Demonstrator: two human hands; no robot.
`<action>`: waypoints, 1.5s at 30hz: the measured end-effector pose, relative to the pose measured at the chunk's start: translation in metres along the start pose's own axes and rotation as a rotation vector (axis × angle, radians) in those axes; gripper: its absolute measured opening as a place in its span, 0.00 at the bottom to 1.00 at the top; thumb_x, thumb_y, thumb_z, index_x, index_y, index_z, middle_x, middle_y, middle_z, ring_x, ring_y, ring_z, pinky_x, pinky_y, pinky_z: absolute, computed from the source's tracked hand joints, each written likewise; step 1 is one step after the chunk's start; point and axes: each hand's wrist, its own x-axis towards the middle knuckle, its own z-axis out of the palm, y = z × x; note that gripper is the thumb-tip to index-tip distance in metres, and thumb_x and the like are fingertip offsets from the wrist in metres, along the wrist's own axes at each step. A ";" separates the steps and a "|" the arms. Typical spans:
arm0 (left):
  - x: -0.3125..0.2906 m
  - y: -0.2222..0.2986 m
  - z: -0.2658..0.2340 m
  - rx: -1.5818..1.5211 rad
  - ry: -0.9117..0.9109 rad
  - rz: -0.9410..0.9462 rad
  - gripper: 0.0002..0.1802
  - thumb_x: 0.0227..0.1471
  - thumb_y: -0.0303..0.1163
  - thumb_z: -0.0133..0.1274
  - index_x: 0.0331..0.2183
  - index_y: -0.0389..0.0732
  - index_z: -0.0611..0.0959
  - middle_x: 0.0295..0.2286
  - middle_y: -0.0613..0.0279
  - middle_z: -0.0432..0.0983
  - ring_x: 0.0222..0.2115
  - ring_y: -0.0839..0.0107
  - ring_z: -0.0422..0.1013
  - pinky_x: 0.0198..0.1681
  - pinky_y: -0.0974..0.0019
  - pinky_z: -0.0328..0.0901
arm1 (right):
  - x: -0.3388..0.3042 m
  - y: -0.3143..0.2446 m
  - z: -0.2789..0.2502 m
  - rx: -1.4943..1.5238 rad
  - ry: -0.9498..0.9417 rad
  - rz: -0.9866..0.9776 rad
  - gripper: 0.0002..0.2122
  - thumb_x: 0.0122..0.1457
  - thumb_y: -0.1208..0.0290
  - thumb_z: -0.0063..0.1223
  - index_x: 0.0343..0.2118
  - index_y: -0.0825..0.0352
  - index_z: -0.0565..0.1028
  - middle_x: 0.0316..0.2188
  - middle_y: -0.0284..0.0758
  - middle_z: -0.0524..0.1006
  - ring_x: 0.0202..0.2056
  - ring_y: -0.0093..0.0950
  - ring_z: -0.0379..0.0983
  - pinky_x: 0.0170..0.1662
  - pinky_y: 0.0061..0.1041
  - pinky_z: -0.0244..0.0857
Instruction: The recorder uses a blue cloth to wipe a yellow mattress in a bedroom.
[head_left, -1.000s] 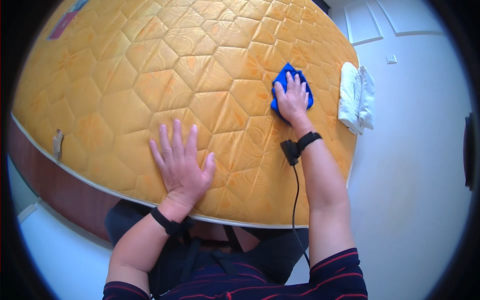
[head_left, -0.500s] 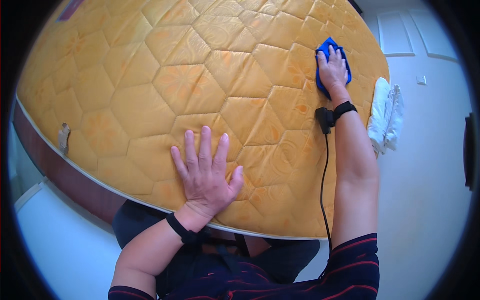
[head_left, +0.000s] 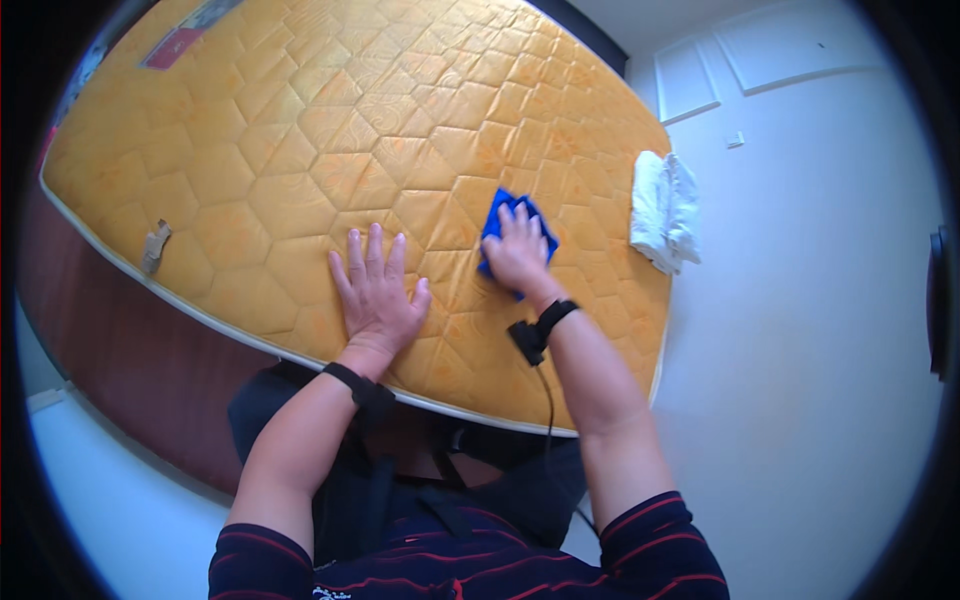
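A quilted yellow mattress (head_left: 255, 195) with a hexagon pattern and white edging fills most of the view. Near its front edge my left hand (head_left: 378, 300) lies flat on the fabric, fingers spread, holding nothing. To the right of it, a blue cloth (head_left: 496, 208) is under my right hand (head_left: 520, 252), which grips it and presses it onto the mattress. Part of the cloth is hidden beneath the palm and fingers. Each wrist wears a black band; a black device (head_left: 526, 342) with a cable hangs at the right one.
A folded white bundle (head_left: 652, 210) rests at the mattress's right edge, beside the pale wall. Toward the left front lies a small torn brown scrap (head_left: 155, 246). A red and grey label (head_left: 178, 46) is at the far left. Below the mattress shows a dark reddish-brown bed side (head_left: 130, 310).
My right hand has brought the blue cloth left and nearer to me, closer to my left hand. My left hand stays flat on the mattress. The whole view has shifted somewhat.
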 end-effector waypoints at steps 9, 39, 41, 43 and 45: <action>-0.009 -0.013 -0.019 0.031 -0.219 0.010 0.48 0.59 0.58 0.59 0.73 0.47 0.69 0.76 0.48 0.52 0.78 0.44 0.42 0.79 0.34 0.31 | -0.207 -0.048 0.053 0.078 -0.005 -0.152 0.42 0.68 0.45 0.55 0.79 0.58 0.55 0.81 0.50 0.44 0.79 0.62 0.35 0.76 0.69 0.32; 0.014 -0.046 -0.046 -0.089 -0.161 0.209 0.34 0.55 0.51 0.68 0.58 0.44 0.83 0.63 0.53 0.75 0.69 0.52 0.63 0.75 0.34 0.50 | -0.187 -0.120 0.068 0.000 0.236 0.014 0.37 0.71 0.47 0.54 0.76 0.64 0.62 0.78 0.53 0.55 0.78 0.59 0.45 0.77 0.65 0.37; 0.015 -0.048 -0.042 -0.088 -0.163 0.209 0.33 0.55 0.50 0.68 0.58 0.44 0.83 0.63 0.53 0.75 0.69 0.53 0.62 0.75 0.34 0.50 | -0.221 -0.133 0.068 0.033 0.204 -0.035 0.38 0.69 0.47 0.56 0.76 0.62 0.61 0.78 0.53 0.54 0.78 0.60 0.44 0.76 0.66 0.36; 0.015 -0.048 -0.043 -0.095 -0.164 0.218 0.33 0.55 0.50 0.67 0.58 0.44 0.83 0.63 0.53 0.75 0.70 0.53 0.62 0.75 0.35 0.50 | -0.235 -0.132 0.067 0.020 0.179 -0.062 0.38 0.69 0.47 0.57 0.77 0.61 0.61 0.78 0.53 0.54 0.78 0.61 0.44 0.76 0.67 0.36; 0.015 -0.049 -0.043 -0.099 -0.168 0.227 0.33 0.55 0.49 0.67 0.57 0.44 0.83 0.63 0.53 0.75 0.70 0.53 0.62 0.76 0.37 0.50 | -0.234 -0.127 0.064 0.010 0.151 -0.088 0.39 0.68 0.47 0.58 0.77 0.60 0.61 0.79 0.52 0.53 0.78 0.61 0.43 0.76 0.67 0.36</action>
